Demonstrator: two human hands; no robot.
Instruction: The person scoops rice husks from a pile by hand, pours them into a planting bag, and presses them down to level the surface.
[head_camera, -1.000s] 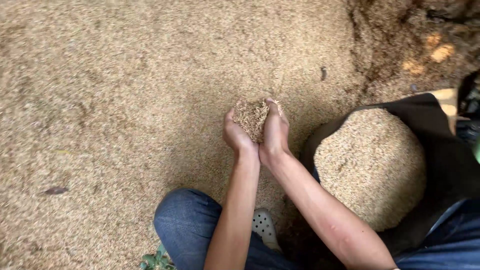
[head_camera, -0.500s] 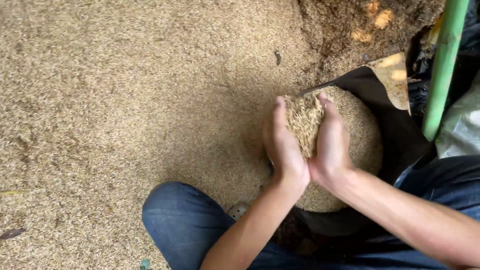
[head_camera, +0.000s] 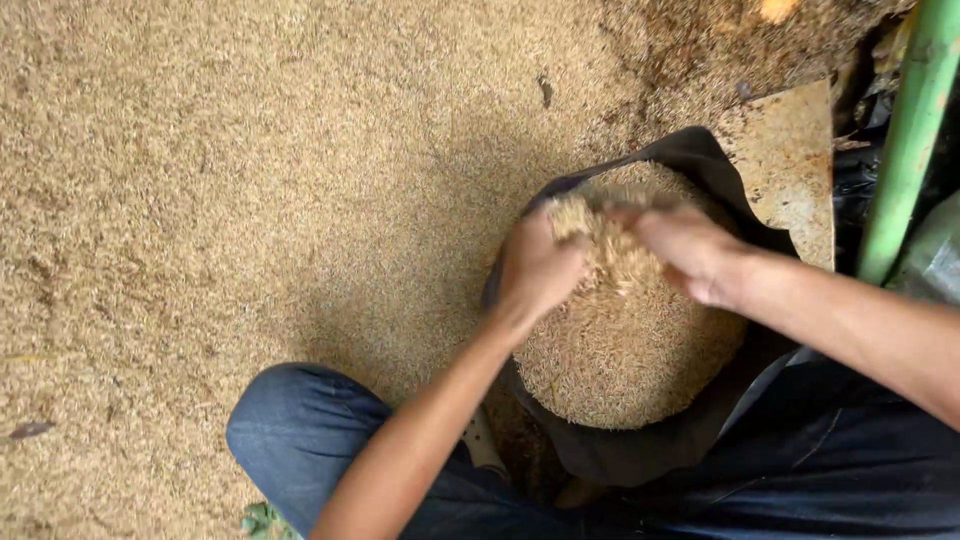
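Head view: wide floor layer of tan unhusked grain (head_camera: 220, 200); dark cloth sack (head_camera: 640, 455), mouth open, heaped with grain; left hand (head_camera: 535, 270) and right hand (head_camera: 690, 250) cupped apart, loose grain clump (head_camera: 610, 250) between them above the sack.

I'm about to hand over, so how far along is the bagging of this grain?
Done: the dark bag is heaped with grain close to its rim. In hand: the left hand and right hand hover over the bag's mouth, with a handful of grain between them falling onto the pile. Left: a wide layer of loose grain on the ground covers most of the view.
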